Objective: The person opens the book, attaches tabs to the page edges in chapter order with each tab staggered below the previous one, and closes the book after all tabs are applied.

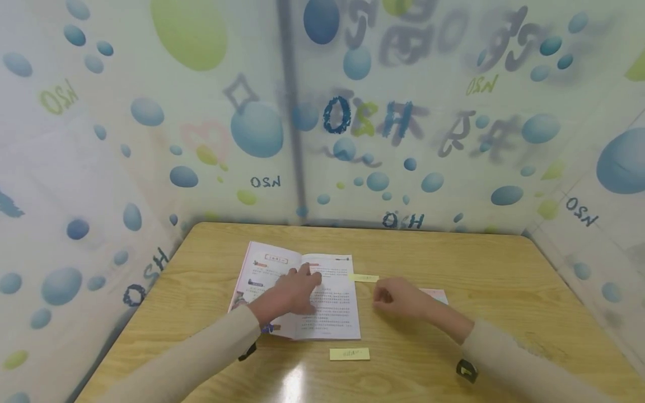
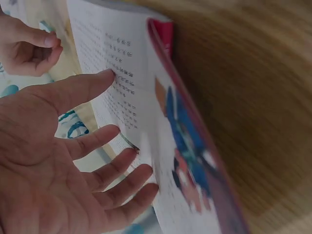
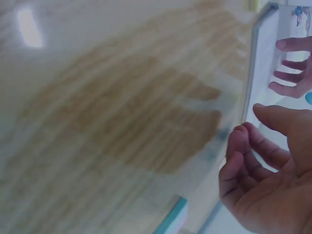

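An open book (image 1: 330,313) lies on the table with printed text and small coloured pictures on its pages. My left hand (image 1: 294,291) rests on it with fingers spread, thumb and fingertips on the right-hand page in the left wrist view. A yellow sticky note (image 1: 364,277) with handwriting sticks out past that page's right edge. Just right of this note is my right hand (image 1: 398,299), its fingers loosely curled and the thumb apart from them. Nothing shows between those fingers in the right wrist view (image 3: 273,175).
A second yellow note (image 1: 349,354) with handwriting lies on the wooden table (image 1: 201,263), in front of the book. Partly behind the right forearm is a flat pink and white item (image 1: 437,294). A teal-edged block (image 3: 174,217) appears in the right wrist view. Patterned curtains surround the table.
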Demonstrator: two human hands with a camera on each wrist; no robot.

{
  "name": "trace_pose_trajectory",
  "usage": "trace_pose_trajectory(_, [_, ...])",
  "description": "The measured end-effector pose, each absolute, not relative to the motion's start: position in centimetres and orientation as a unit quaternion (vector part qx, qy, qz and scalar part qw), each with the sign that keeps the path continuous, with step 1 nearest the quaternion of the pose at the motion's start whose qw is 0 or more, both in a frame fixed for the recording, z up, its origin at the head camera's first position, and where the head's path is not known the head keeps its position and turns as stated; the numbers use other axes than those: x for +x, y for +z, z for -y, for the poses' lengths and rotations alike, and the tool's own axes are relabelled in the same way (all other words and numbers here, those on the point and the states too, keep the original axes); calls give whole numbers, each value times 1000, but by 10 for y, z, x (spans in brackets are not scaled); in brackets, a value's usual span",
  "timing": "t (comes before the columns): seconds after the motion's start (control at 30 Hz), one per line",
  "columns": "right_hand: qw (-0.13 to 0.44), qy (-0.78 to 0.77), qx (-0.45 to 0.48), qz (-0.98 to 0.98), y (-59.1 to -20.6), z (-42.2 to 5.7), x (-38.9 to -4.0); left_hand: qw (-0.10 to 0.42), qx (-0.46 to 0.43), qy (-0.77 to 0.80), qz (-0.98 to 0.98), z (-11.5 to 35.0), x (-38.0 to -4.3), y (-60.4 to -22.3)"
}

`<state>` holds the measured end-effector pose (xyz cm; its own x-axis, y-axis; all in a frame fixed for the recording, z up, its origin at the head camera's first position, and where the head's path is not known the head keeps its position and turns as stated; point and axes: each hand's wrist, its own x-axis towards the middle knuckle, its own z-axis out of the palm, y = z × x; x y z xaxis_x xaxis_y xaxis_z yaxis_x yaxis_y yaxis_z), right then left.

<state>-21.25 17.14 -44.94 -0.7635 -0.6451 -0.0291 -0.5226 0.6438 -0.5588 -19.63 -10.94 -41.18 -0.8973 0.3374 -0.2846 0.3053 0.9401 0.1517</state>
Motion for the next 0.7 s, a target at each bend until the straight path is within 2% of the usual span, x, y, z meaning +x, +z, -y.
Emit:
trace_pose_trajectory(0.2, [95, -266, -354, -892, -455, -166, -201, 126, 187, 57, -972, 129, -170, -411])
trace_pose_trajectory(0.57, [-2, -250, -449, -858, -461, -149, -184, 71, 242, 109, -962, 148, -151, -426])
trace_pose_trajectory(0.7, [17, -230, -452, -862, -460, -139, -186, 56, 256, 130, -956, 153, -154, -430])
